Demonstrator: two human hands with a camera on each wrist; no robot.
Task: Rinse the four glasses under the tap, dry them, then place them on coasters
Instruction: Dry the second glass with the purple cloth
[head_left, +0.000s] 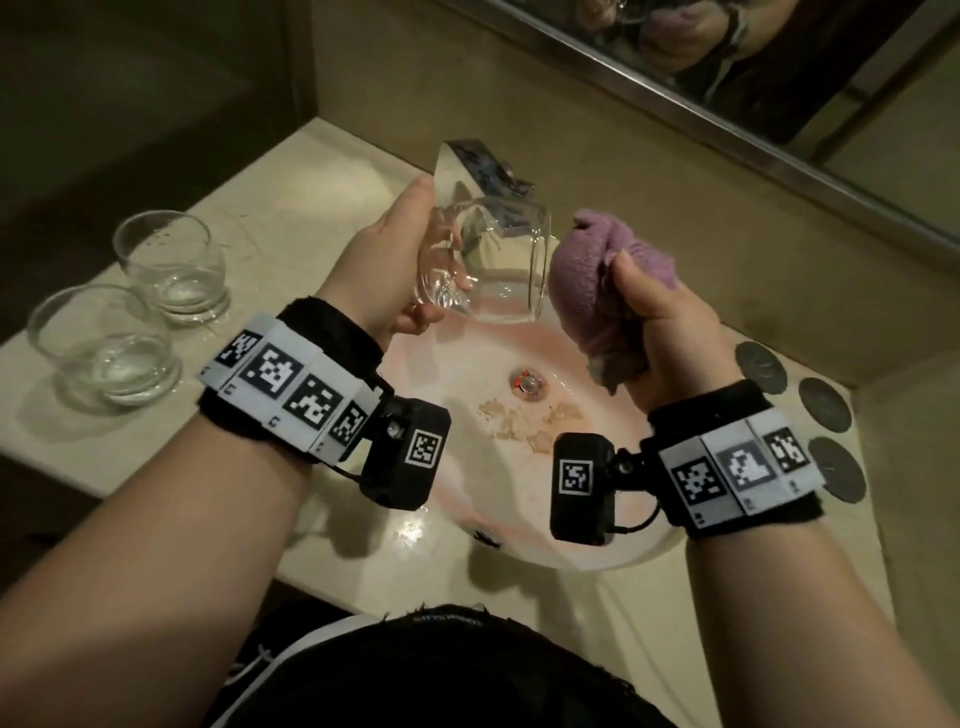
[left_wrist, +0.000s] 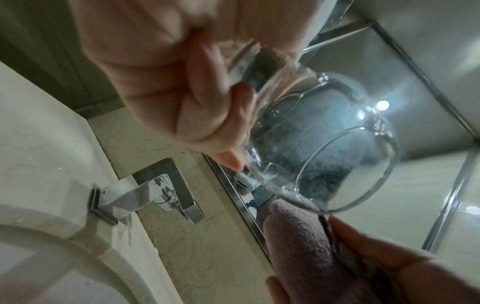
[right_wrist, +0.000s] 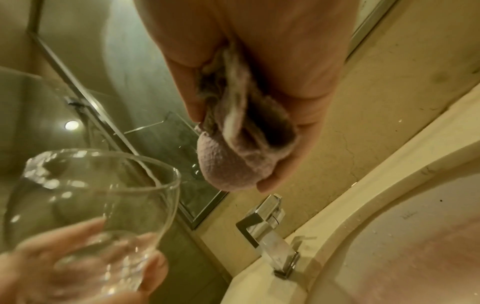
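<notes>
My left hand (head_left: 400, 260) grips a clear round glass (head_left: 498, 265) by its base, tipped on its side over the sink with the mouth facing right. My right hand (head_left: 654, 322) grips a bunched purple cloth (head_left: 587, 270) just beside the glass's rim. In the left wrist view the cloth (left_wrist: 298, 246) touches the rim of the glass (left_wrist: 324, 144). The right wrist view shows the cloth (right_wrist: 233, 164) a little apart from the glass (right_wrist: 91, 195). Two more glasses (head_left: 171, 265) (head_left: 104, 348) stand upright on the counter at the left. Three dark round coasters (head_left: 761, 366) lie on the counter at the right.
The chrome tap (head_left: 488, 171) stands behind the held glass, with no water running. The pale round sink (head_left: 467, 467) with its drain (head_left: 527, 384) lies below both hands. A mirror (head_left: 779, 67) runs along the back wall. The counter's front edge is near my body.
</notes>
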